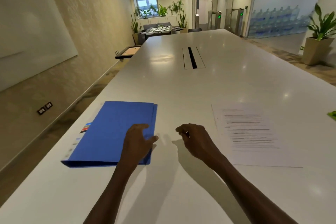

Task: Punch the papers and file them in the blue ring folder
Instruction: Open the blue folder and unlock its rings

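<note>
Both forearms reach in from the near edge of the table (227, 82), a long white slab w/ nothing else near them. Blue ring folder (112, 132) lies shut near the left edge, spine side outward. Papers (254, 132) sit well apart from it, toward the right edge, printed side up. Left hand (138, 140) rests on the folder's near right corner, fingers spread, not clamped on anything. Right hand (193, 138) hovers betw. folder and papers, fingers loosely curled, holding nothing afaict.

Risks, as I judge: no punch in sight, so the sheets can't be holed yet. Lifting the cover one-handed could skid the folder toward the left edge. Papers look loose; a careless grab may fan them. Green object (332, 115) at the far right is cut off, can't tell what it is. Cable slot (192, 58) mid-table is well clear, no obstruction.
</note>
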Demonstrator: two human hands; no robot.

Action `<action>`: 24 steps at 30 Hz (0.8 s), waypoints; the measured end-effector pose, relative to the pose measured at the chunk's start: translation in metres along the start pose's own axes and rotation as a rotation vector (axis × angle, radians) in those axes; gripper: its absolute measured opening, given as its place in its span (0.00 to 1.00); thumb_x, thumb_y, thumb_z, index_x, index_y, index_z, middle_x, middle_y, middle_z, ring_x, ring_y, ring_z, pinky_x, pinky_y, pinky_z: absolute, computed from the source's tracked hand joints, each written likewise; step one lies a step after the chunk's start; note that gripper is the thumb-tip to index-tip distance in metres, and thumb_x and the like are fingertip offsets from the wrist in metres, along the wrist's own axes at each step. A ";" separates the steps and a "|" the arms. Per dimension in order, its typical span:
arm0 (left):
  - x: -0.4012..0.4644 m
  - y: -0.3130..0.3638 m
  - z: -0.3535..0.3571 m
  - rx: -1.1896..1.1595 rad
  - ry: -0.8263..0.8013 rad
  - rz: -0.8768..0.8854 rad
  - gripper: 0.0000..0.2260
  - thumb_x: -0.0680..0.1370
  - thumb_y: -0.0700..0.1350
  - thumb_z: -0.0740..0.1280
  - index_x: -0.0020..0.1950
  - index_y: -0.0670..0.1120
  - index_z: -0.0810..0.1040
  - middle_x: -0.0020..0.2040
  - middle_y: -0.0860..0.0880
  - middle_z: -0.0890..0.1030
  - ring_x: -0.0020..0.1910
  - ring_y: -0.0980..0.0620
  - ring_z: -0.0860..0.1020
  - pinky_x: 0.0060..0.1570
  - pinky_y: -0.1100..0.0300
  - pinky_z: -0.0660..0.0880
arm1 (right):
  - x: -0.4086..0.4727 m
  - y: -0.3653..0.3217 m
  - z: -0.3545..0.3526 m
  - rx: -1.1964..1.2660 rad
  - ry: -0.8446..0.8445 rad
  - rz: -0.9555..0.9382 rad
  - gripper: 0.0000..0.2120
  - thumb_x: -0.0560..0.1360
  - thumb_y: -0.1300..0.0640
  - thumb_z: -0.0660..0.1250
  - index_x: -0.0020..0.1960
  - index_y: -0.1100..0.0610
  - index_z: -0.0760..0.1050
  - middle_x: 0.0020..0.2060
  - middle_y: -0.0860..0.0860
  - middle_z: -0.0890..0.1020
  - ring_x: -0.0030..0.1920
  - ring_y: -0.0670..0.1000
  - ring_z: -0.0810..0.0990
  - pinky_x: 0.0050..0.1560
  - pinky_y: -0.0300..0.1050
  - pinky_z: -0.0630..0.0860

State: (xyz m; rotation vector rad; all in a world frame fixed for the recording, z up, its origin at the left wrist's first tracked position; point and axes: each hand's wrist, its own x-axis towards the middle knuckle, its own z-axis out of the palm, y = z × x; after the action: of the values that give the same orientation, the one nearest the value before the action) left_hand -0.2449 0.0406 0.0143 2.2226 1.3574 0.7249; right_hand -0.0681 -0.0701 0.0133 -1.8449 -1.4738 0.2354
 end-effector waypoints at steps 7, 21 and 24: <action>0.002 -0.053 -0.027 -0.021 -0.209 0.130 0.34 0.64 0.54 0.80 0.66 0.46 0.76 0.64 0.48 0.75 0.63 0.50 0.73 0.58 0.65 0.67 | 0.010 -0.033 0.069 -0.137 -0.170 0.005 0.22 0.77 0.67 0.57 0.65 0.50 0.75 0.56 0.54 0.79 0.57 0.54 0.76 0.53 0.45 0.73; -0.005 -0.063 -0.047 0.289 -0.328 0.520 0.26 0.69 0.56 0.74 0.66 0.51 0.77 0.69 0.51 0.73 0.66 0.51 0.70 0.62 0.57 0.70 | 0.009 -0.045 0.083 -0.366 -0.229 0.008 0.25 0.75 0.67 0.56 0.67 0.46 0.74 0.61 0.51 0.73 0.56 0.53 0.71 0.50 0.45 0.71; -0.007 -0.057 -0.053 0.380 -0.300 0.641 0.20 0.71 0.55 0.73 0.61 0.50 0.79 0.68 0.52 0.74 0.65 0.51 0.71 0.58 0.57 0.72 | 0.010 -0.045 0.081 -0.373 -0.251 0.007 0.22 0.77 0.63 0.57 0.66 0.45 0.74 0.60 0.51 0.73 0.56 0.53 0.71 0.50 0.45 0.73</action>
State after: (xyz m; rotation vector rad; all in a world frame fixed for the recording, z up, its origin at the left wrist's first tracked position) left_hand -0.3195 0.0638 0.0188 2.9690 0.6650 0.3085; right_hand -0.1449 -0.0236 -0.0112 -2.1776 -1.7782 0.2113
